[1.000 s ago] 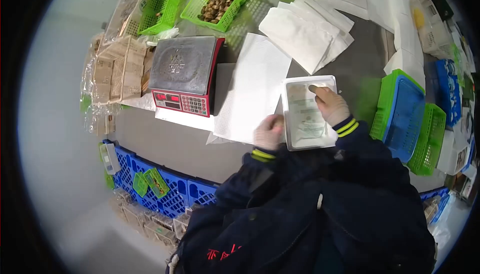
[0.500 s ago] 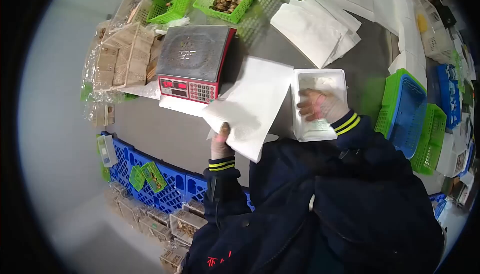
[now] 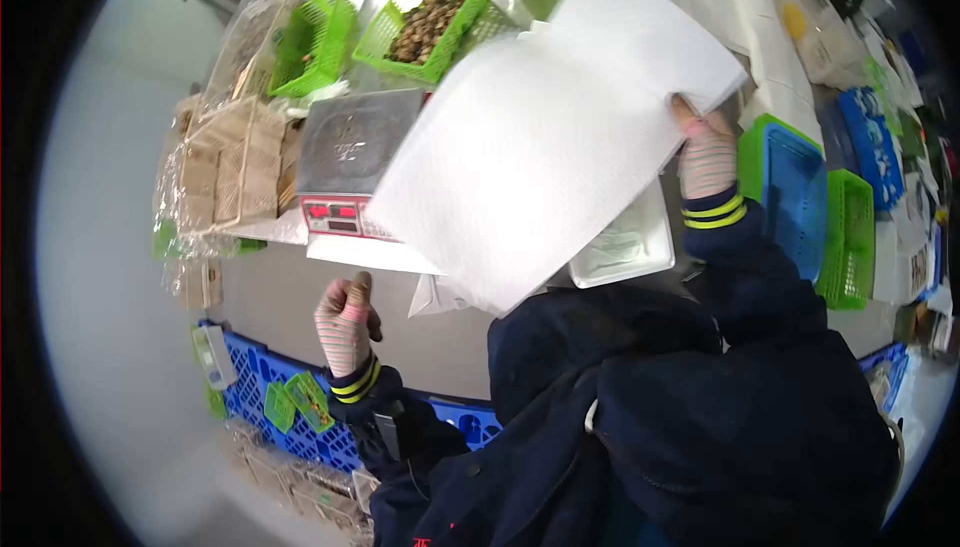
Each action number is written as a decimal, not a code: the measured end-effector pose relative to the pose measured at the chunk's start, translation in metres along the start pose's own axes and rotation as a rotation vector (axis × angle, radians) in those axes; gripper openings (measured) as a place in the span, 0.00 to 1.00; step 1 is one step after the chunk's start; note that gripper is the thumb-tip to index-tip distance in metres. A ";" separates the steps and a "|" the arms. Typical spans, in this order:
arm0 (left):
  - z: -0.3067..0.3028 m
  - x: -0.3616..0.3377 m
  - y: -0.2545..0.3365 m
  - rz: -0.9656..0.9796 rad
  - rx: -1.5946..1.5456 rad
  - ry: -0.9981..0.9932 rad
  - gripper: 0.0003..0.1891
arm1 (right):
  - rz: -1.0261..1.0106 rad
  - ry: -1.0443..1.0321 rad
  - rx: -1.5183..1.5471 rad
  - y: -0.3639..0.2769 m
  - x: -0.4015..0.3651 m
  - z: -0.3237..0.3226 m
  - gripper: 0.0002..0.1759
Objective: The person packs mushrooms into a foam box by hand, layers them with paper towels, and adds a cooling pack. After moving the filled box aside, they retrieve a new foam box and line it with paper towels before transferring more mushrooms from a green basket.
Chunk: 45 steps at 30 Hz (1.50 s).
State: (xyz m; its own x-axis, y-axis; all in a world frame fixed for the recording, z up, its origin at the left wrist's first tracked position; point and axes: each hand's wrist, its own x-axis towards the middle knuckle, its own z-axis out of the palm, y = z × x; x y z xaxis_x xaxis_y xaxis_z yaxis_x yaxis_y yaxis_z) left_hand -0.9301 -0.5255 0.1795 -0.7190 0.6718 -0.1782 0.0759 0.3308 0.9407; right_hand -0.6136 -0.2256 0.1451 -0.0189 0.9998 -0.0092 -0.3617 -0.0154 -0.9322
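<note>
A large white sheet of paper (image 3: pixel 540 147) is held up at its right edge by my right hand (image 3: pixel 705 152), whose gloved fingers are closed on it. The sheet slants across the table and covers part of the scale. Under its lower right edge shows a white foam tray (image 3: pixel 628 242) with a thin, pale, clear-looking lining inside. My left hand (image 3: pixel 345 325), in a striped glove, hovers over the near left part of the table. Its fingers are loosely curled, thumb apart, with nothing visible in them.
A red-framed scale (image 3: pixel 360 142) stands left of the sheet. Behind are a green basket of shellfish (image 3: pixel 425 32) and another green basket (image 3: pixel 312 42). Beige crates (image 3: pixel 235 162) stand at left, a blue basket (image 3: pixel 793 197) at right. A blue plastic barrier (image 3: pixel 245 347) runs along the near left.
My left hand has let go of the sheet and moved left. My right hand has come out of the foam tray and taken the sheet, which is now raised and spread over the table.
</note>
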 end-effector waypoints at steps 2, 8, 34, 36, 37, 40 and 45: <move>0.017 0.023 -0.004 0.022 -0.011 0.014 0.17 | 0.104 0.130 -0.019 -0.013 0.008 -0.060 0.19; 0.159 0.044 -0.134 -0.633 -0.220 -0.726 0.22 | 0.508 0.576 -0.186 0.030 -0.018 -0.181 0.28; 0.127 0.059 -0.119 -0.261 -1.032 -0.110 0.30 | 0.134 0.576 0.047 -0.051 -0.028 -0.234 0.18; 0.147 0.024 -0.120 -0.288 -0.769 0.211 0.27 | 0.327 0.512 0.020 -0.009 -0.026 -0.257 0.18; 0.135 0.028 -0.178 -0.393 -0.753 0.240 0.21 | 0.340 0.541 -0.082 0.008 -0.027 -0.257 0.20; 0.134 0.023 -0.228 -0.609 -0.727 0.354 0.15 | 0.390 0.560 -0.218 0.052 -0.024 -0.259 0.20; 0.128 0.017 -0.232 -0.710 -0.610 0.487 0.12 | 0.509 0.475 -0.349 0.063 -0.035 -0.249 0.18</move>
State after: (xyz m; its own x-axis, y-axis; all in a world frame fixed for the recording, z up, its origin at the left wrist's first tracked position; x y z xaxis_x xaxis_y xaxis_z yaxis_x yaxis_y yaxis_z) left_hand -0.8715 -0.5063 -0.0791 -0.6727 0.0709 -0.7366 -0.7339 0.0636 0.6763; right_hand -0.4038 -0.2576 -0.0037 0.3264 0.7708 -0.5472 -0.0994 -0.5477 -0.8308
